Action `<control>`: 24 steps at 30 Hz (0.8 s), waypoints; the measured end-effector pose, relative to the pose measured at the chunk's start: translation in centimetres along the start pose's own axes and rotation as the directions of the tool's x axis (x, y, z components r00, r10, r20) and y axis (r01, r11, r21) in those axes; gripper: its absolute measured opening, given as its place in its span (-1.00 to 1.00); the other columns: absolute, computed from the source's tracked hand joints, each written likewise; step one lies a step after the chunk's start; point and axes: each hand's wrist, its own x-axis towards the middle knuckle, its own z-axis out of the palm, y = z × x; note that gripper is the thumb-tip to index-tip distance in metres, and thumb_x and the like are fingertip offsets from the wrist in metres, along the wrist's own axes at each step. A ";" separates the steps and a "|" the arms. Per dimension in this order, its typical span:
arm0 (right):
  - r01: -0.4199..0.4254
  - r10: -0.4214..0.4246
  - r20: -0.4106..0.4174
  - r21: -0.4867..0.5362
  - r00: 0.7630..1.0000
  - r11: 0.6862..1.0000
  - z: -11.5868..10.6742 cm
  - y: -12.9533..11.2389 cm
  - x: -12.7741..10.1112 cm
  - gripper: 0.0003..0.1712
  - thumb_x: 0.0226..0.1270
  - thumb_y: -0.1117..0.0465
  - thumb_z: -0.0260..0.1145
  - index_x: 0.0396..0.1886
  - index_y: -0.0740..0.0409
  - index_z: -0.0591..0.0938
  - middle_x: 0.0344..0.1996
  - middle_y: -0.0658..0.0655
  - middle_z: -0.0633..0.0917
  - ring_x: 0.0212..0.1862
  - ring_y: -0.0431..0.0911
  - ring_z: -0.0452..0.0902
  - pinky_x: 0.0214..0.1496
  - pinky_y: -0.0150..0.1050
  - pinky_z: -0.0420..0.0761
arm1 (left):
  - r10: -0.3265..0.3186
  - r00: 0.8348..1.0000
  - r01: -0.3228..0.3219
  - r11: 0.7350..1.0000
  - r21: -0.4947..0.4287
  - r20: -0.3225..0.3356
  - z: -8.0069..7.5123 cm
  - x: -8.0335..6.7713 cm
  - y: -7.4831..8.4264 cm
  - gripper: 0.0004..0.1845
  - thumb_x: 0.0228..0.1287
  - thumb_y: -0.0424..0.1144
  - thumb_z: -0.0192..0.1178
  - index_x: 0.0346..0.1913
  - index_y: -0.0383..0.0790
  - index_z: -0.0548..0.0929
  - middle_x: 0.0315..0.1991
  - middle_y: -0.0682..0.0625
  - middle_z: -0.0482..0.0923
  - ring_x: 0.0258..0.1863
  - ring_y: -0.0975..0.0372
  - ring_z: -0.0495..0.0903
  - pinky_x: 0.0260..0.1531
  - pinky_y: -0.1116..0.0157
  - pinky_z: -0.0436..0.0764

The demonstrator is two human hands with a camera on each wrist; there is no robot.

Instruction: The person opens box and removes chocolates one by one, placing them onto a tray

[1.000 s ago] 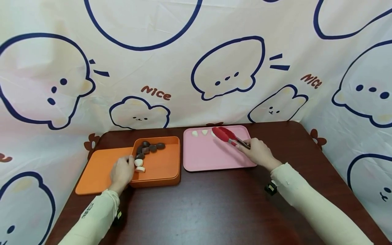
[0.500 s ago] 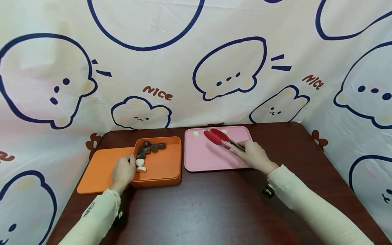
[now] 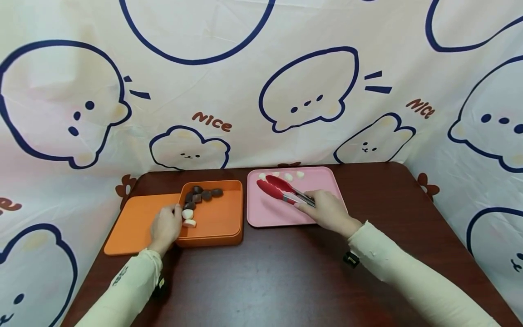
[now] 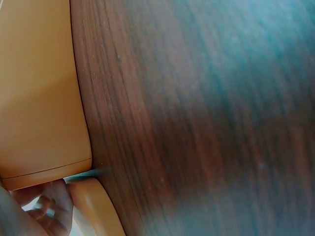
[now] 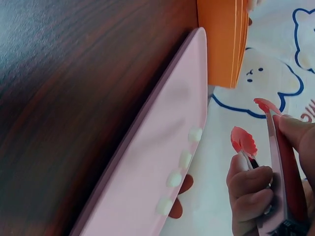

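My right hand [image 3: 330,211] holds a pair of red-tipped tongs [image 3: 282,190] above the pink tray [image 3: 261,218]. The tips stand apart with nothing between them, as the right wrist view also shows. Several small white pieces [image 3: 288,176] lie in a row along the tray's back edge. At the left, my left hand [image 3: 166,227] grips the near left wall of the orange box [image 3: 220,213], thumb at the rim. Inside the box, dark brown chocolate-like pieces [image 3: 206,195] run along the left and back walls, with white pieces [image 3: 188,214] near my thumb.
An orange lid-like panel [image 3: 135,222] lies flat left of the box, partly behind my left hand. Box and tray stand side by side at the back of the dark wooden table [image 3: 261,281]. A printed cloth [image 3: 245,91] hangs close behind and at both sides.
My right hand has moved left with the tongs, from the row's right part toward the tray's left side. All the white pieces in the row now show. My left hand stays on the box.
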 end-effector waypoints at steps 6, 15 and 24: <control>0.020 -0.020 0.016 -0.002 1.000 1.000 0.4 -1.2 -0.1 -0.66 0.33 -0.11 0.40 -0.19 0.06 0.71 -0.64 -0.03 0.48 -0.56 -0.16 0.35 -0.50 -0.29 0.35 | 0.007 1.000 -0.007 1.000 0.000 -0.014 0.1 0.1 -0.1 -0.45 0.63 0.03 -0.31 -0.34 -0.21 0.59 -0.52 -0.11 0.44 -0.50 0.07 0.46 -0.58 0.23 0.30; 0.044 -0.043 0.039 -0.015 0.998 0.999 1.6 -3.1 0.1 -0.63 0.33 -0.14 0.39 -0.14 0.04 0.71 -0.61 -0.02 0.53 -0.51 -0.16 0.40 -0.47 -0.28 0.37 | 0.009 1.000 -0.009 1.000 0.003 -0.004 0.0 0.2 -0.1 -0.44 0.63 0.04 -0.32 -0.31 -0.21 0.60 -0.47 -0.13 0.49 -0.44 0.05 0.51 -0.54 0.23 0.32; 0.092 -0.091 0.038 -0.015 0.995 0.996 2.8 -4.6 0.4 -0.66 0.32 -0.13 0.41 -0.23 0.03 0.69 -0.61 -0.04 0.53 -0.53 -0.18 0.40 -0.49 -0.29 0.37 | 0.007 1.000 -0.007 1.000 -0.001 -0.007 0.0 0.1 0.0 -0.44 0.62 0.05 -0.32 -0.28 -0.21 0.62 -0.42 -0.16 0.53 -0.41 0.04 0.52 -0.53 0.22 0.32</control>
